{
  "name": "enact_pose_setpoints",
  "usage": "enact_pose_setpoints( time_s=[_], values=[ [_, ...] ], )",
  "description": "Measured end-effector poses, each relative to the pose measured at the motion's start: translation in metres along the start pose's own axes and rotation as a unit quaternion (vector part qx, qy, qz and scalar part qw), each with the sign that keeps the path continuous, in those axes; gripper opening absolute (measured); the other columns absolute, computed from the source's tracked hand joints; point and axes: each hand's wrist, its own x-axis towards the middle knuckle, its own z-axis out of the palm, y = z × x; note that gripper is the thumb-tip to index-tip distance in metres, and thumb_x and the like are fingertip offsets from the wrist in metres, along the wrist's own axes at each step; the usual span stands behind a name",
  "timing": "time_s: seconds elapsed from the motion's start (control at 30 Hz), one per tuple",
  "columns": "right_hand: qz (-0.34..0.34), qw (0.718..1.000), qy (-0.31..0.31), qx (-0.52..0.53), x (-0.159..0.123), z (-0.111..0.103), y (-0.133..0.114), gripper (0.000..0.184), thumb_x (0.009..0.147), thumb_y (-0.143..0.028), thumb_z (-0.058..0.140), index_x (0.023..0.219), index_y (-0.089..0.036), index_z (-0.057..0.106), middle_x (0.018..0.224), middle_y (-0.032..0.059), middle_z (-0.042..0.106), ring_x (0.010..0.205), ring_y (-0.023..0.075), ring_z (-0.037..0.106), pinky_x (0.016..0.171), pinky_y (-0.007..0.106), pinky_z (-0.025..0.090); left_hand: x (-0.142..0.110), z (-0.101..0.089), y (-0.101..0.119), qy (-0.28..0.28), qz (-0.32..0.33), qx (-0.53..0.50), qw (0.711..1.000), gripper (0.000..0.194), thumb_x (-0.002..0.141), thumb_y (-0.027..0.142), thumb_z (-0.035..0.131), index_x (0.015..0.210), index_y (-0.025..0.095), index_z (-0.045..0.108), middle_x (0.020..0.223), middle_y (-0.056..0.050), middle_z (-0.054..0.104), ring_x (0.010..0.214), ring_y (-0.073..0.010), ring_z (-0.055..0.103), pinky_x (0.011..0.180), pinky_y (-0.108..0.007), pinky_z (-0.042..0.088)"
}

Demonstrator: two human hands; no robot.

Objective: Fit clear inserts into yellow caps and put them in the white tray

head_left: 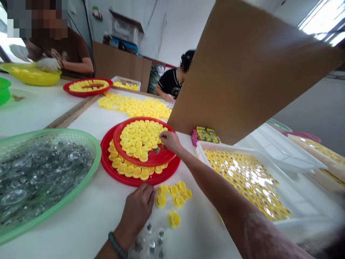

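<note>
My right hand (172, 142) reaches over the upper red tray (161, 158), its fingers pinched at a small round yellow plastic piece at the right edge of the rows of yellow pieces (140, 136). That tray rests on a larger red tray (168, 176), which also bears yellow pieces. Below its front rim, my left hand (138, 205) lies on the white table with curled fingers; what they hold, if anything, is hidden. Several loose yellow pieces (178, 200) lie just right of it. Small clear plastic pieces (152, 246) are in front of my left wrist.
A green basket (94, 154) of clear pieces stands at left. On the right, a white bin (201, 153) holds yellow pieces under shiny covers. A cardboard sheet (229, 72) rises behind. Loose yellow pieces (145, 107) are spread farther back. Two people (72, 54) sit across the table.
</note>
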Motion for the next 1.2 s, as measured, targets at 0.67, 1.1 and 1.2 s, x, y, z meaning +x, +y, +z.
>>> enact_pose_setpoints(
  time_s=[0.67,1.1,1.2],
  values=[
    [-0.053,0.977,-0.081,-0.188,-0.277,0.011,-0.023,0.065,0.087,-0.051,0.045,0.142,-0.024,0.026,0.15,0.012,0.019,0.138,0.0329,0.007,0.105,0.058,0.013,-0.007,0.009,0.016,-0.094,0.083,-0.018,0.992,0.019,0.086,0.026,0.05,0.102,0.016,0.056,0.1,-0.005,0.059,0.093,-0.0181,0.057,0.078,-0.029,0.047],
    [-0.201,0.97,-0.136,-0.033,-0.272,-0.005,-0.047,0.036,0.089,-0.012,0.042,0.124,-0.016,0.05,0.127,0.0111,0.053,0.122,0.0219,0.04,0.099,0.039,0.037,-0.004,-0.004,0.013,-0.095,0.08,-0.014,0.992,0.025,0.079,0.019,0.052,0.103,0.015,0.058,0.098,-0.005,0.061,0.083,-0.0171,0.058,0.078,-0.029,0.047],
    [-0.211,0.962,-0.174,0.011,-0.285,0.001,-0.052,0.036,0.084,-0.003,0.042,0.116,-0.013,0.053,0.121,0.0109,0.056,0.114,0.0197,0.046,0.096,0.034,0.041,-0.005,-0.002,0.015,-0.1,0.074,-0.027,0.992,0.025,0.077,0.017,0.053,0.102,0.015,0.058,0.099,-0.005,0.061,0.081,-0.0164,0.059,0.076,-0.028,0.048]
  ],
)
